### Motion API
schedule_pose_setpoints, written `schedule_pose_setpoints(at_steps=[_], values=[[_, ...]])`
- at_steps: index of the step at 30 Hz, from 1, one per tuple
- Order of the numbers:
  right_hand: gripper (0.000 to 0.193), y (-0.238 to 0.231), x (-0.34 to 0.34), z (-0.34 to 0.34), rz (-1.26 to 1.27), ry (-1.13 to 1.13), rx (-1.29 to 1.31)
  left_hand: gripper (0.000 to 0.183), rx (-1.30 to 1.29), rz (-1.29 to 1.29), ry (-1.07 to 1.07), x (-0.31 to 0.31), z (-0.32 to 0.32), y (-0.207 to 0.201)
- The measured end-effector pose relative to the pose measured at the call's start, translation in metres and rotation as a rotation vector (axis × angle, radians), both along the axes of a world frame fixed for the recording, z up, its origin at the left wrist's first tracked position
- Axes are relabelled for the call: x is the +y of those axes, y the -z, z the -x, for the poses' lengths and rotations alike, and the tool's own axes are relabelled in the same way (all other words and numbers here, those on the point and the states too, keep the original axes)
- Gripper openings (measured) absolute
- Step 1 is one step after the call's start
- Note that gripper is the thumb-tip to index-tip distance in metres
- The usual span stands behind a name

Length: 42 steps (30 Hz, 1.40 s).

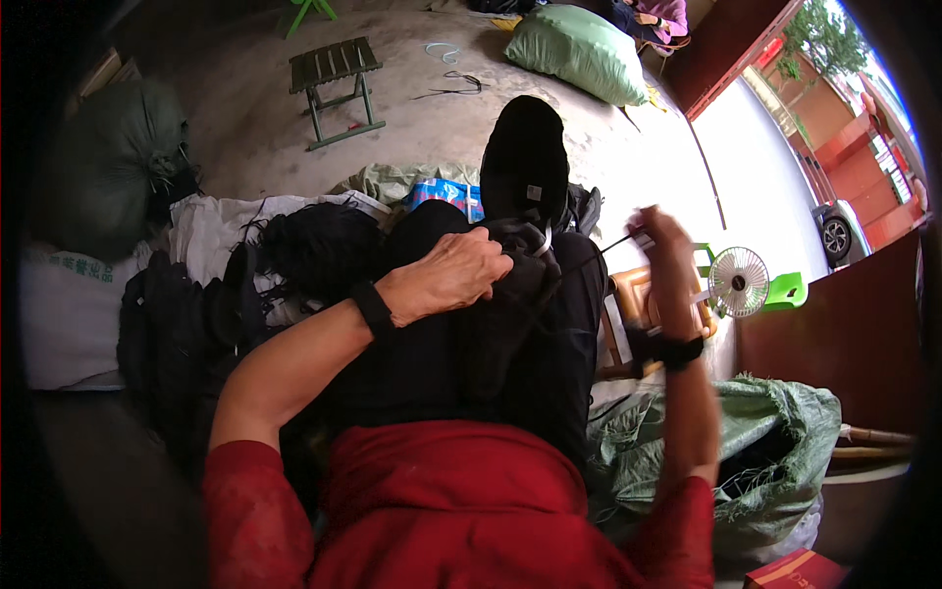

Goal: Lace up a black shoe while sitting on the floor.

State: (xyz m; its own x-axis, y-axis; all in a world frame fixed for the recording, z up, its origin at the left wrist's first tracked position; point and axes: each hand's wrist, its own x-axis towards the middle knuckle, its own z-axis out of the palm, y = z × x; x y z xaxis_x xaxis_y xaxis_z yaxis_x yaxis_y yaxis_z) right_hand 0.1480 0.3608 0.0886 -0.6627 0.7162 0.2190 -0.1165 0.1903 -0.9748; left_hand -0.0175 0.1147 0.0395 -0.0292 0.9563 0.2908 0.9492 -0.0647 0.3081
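Note:
A black shoe [525,157] stands out from my lap, its long dark oval part pointing away from me, with a small pale label on it. My left hand [456,267] is closed on the dark, loose part at the shoe's near end, fingers bent into it. Out to the right, my right hand [664,236] is raised and smeared by motion. Its fingers are closed on a thin dark cord [614,242], which runs back toward the shoe. Dark cloth on my lap hides where the cord meets the shoe.
A bundle of black strands [319,245] and dark pieces [177,314] lie at left. Ahead stand a slatted folding stool [336,74] and a stuffed green sack [579,51], with a person beyond. At right are a small fan [738,282] and an open woven sack [775,422].

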Motion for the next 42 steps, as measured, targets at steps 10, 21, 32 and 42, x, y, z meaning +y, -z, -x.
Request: schedule_pose_setpoints(at_steps=[10,21,32,42], values=[[0.025,-0.176,0.192,-0.169,-0.312,0.161,0.277,0.025,0.067,0.159,0.007,0.013,0.001,-0.007],[0.014,0.071,0.058,-0.122,0.256,0.278,-0.094,0.016,-0.153,0.006,-0.043,0.011,-0.013,-0.023],[0.015,0.052,-0.053,-0.058,-0.075,-0.225,-0.203,0.019,0.071,0.018,-0.121,0.028,-0.047,-0.006],[0.018,0.054,-0.055,-0.054,0.022,-0.436,-0.334,0.020,-0.353,0.259,0.018,0.022,-0.025,-0.017]])
